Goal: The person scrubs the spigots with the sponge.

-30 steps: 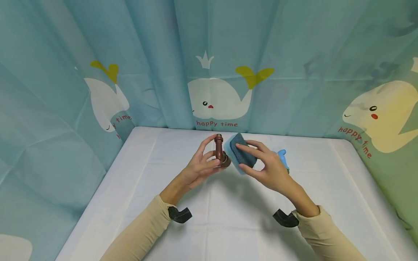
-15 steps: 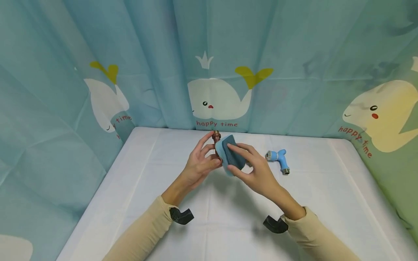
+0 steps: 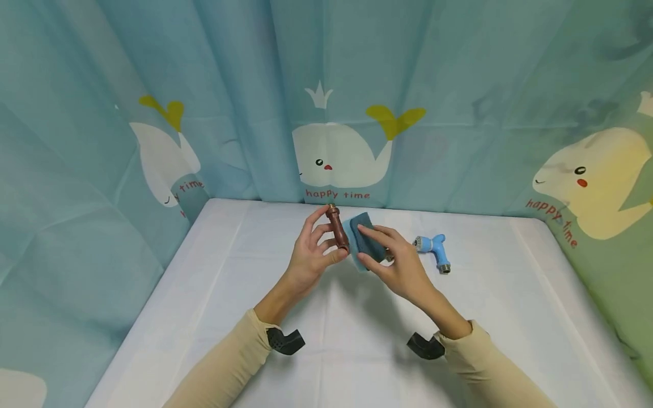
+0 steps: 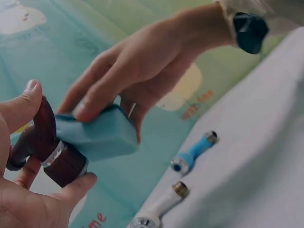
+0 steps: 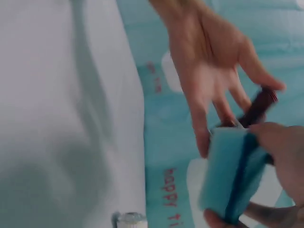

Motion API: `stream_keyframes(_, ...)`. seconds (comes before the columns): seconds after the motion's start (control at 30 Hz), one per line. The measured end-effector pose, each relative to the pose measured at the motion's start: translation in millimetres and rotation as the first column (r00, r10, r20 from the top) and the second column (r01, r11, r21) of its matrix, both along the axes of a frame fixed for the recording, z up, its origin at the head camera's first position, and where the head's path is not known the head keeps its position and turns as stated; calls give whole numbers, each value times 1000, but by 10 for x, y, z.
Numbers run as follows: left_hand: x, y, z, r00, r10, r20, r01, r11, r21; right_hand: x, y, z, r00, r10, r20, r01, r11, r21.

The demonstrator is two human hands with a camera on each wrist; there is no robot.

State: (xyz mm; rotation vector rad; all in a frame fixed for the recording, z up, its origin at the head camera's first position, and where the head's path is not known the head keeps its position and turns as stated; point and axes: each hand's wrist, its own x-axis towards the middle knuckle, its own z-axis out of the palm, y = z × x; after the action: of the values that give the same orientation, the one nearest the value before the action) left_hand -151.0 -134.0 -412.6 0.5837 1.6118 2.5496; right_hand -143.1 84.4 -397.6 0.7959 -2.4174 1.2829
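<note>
My left hand point(image 3: 311, 258) grips a dark brown tap point(image 3: 337, 228) in the air over the table, its threaded end up near my index fingertip. In the left wrist view the ribbed collar of this tap sits near a fingertip. My right hand point(image 3: 400, 265) pinches a two-layer sponge point(image 3: 369, 242), light blue foam with a darker blue scouring side. The foam side faces the brown tap, right at its side. In the right wrist view the sponge point(image 5: 223, 171) covers part of the tap.
A blue tap point(image 3: 439, 250) lies on the white-covered table point(image 3: 285, 374), right of my right hand. A white tap point(image 4: 164, 203) lies near it, mostly hidden behind that hand in the head view. Whale-print curtains point(image 3: 229, 68) surround the table's back and sides.
The sponge and right hand have moved left to the brown tap, uncovering the blue tap. The sponge overlapped the tap half a second ago. My left hand has tilted the tap's top leftward.
</note>
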Motion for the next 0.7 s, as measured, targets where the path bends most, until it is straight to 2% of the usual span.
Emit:
stream_keyframes(0.07,-6,-4,-7,1000,-1,3,1,1000,5,-12,15,-2,1000,-5,1,5,1000,-1)
stream_keyframes(0.17,-19,-4,4,1000,0,-8,0,1000,2,-8,31,0,998,48,30,-47,998,-37)
stream_keyframes(0.23,-21,-6,15,1000,-9,-16,9,1000,1,-13,44,-8,997,65,42,-64,998,-26)
stream_keyframes(0.4,-9,-25,18,999,-34,2,34,999,42,-38,62,-34,999,16,35,-16,1000,-8)
stream_keyframes(0.57,-15,-38,22,998,-55,-15,56,997,59,21,14,-30,998,59,7,-59,996,-61)
stream_keyframes(0.7,-2,-59,18,996,-84,-7,84,994,67,5,19,-47,1000,3,-18,-3,1000,-18)
